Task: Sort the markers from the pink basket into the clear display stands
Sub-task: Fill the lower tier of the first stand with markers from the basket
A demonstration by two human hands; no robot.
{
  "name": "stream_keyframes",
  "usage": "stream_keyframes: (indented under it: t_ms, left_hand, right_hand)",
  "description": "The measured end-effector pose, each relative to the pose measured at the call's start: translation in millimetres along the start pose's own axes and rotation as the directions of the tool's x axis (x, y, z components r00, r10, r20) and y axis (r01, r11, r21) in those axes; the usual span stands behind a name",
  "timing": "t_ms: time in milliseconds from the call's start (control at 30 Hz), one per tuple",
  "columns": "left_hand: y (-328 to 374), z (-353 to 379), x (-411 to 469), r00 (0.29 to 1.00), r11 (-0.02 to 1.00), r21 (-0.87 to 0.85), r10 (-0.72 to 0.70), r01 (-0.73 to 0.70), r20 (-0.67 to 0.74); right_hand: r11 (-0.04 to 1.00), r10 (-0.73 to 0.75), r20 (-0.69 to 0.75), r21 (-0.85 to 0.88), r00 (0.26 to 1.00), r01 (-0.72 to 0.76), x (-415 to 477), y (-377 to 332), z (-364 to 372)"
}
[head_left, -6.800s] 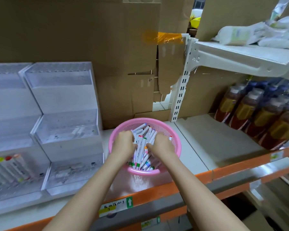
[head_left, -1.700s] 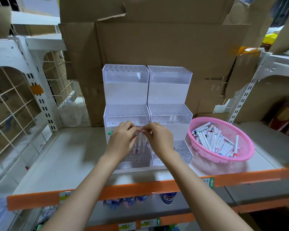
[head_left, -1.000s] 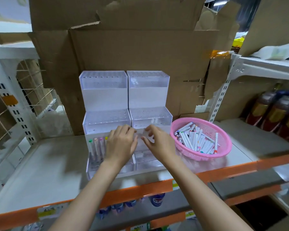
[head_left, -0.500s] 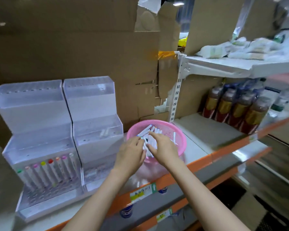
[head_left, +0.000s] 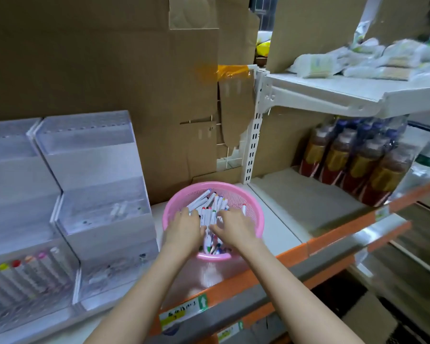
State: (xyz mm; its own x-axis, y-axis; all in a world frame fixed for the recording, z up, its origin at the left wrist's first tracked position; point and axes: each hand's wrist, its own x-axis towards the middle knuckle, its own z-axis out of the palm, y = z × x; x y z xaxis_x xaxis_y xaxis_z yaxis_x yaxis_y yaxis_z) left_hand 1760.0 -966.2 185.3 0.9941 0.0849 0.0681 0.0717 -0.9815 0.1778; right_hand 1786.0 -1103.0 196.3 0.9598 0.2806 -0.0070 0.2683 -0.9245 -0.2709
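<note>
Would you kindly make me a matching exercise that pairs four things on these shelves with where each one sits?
Things:
1. pink basket
2. brown bottles
3. standing markers
4. white packets

Places:
A. upper white shelf
B. bottom tier of the left clear stand
C. beside the right clear stand
D. lower shelf, far right

Pairs: 1-C, 2-D, 3-B, 4-A.

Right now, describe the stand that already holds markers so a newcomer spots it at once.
On the orange-edged shelf, two clear stepped stands sit left of the pink basket. Take the left one, at the frame's edge. Only it has a row of colour-capped markers standing in its bottom tier.
</note>
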Motion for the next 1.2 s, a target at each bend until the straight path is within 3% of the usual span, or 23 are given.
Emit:
stream_keyframes:
  t_ms: [100,433,600,700,933,1100,1200]
  left_hand:
    - [4.6,0.6,1.6,0.997,0.996,-0.052,-0.077,0.078,0.016]
    - [13.2,-0.7,2.3,0.956,0.954,-0.089,-0.29,0.286,-0.042]
    - [18.6,3.9,8.5,0.974,0.968,-0.128,-0.222,0.214,-0.052]
    - [16.5,6.5,9.6,0.972,0.952,-0.245,-0.213,0.184,-0.097]
    - [13.8,-0.6,3.1,0.968,0.887,-0.445,-0.205,0.121,-0.147]
    - [14.3,-10.2,-3.0,0.952,0.829,-0.559,-0.186,0.02,-0.241]
    - [11.4,-14.9,-6.6,0.929,0.819,-0.569,-0.149,-0.075,-0.338]
  right_hand:
    - [1.0,0.004,0.015,0.005,1.0,-0.004,8.4,-5.9,0.2]
    - [0.944,0.043,0.101,0.323,0.994,-0.073,26.6,-3.2,0.3]
    - [0.881,0.051,0.044,0.468,0.998,-0.066,25.2,3.7,6.2]
    - [0.812,0.058,0.076,0.576,0.995,-0.091,27.6,8.1,11.1]
    - [0.825,-0.066,0.113,0.566,0.991,-0.01,30.1,8.2,14.1]
    - [0.751,-0.072,-0.032,0.656,0.997,0.076,23.0,7.0,7.7]
    - [0.706,-0.131,-0.174,0.675,0.976,0.215,17.9,4.0,1.6]
